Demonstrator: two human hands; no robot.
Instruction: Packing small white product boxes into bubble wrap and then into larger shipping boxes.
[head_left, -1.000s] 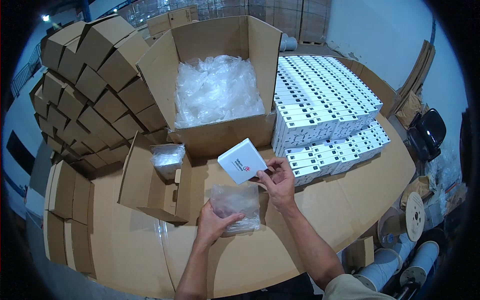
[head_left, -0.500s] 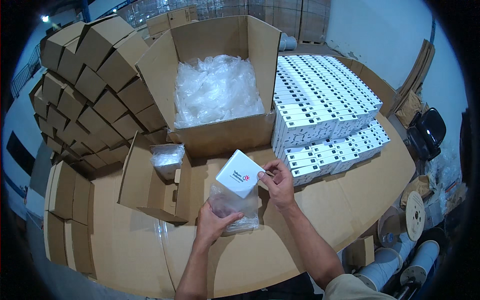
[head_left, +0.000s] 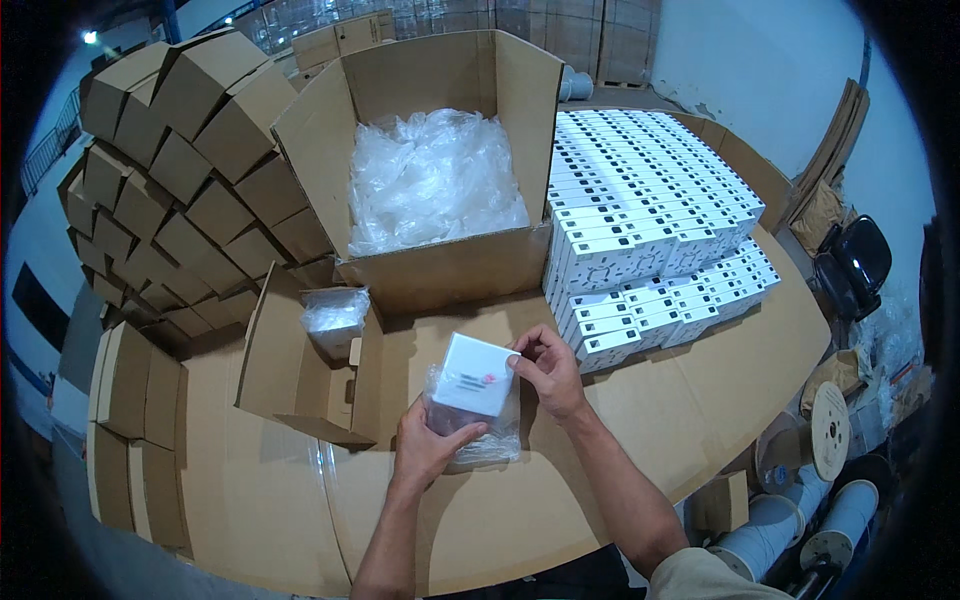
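Apparently to steady it, the left hand (head_left: 432, 440) pinches the clear bag (head_left: 497, 438); the right hand (head_left: 549, 372) grips the white box (head_left: 470, 378) by its 2 o'clock corner, perhaps freeing the 6 o'clock end, over or inside the bag, I can't tell.

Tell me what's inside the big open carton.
The big carton holds a heap of crumpled clear plastic. The heap hides the bottom, so anything lying beneath it cannot be seen.
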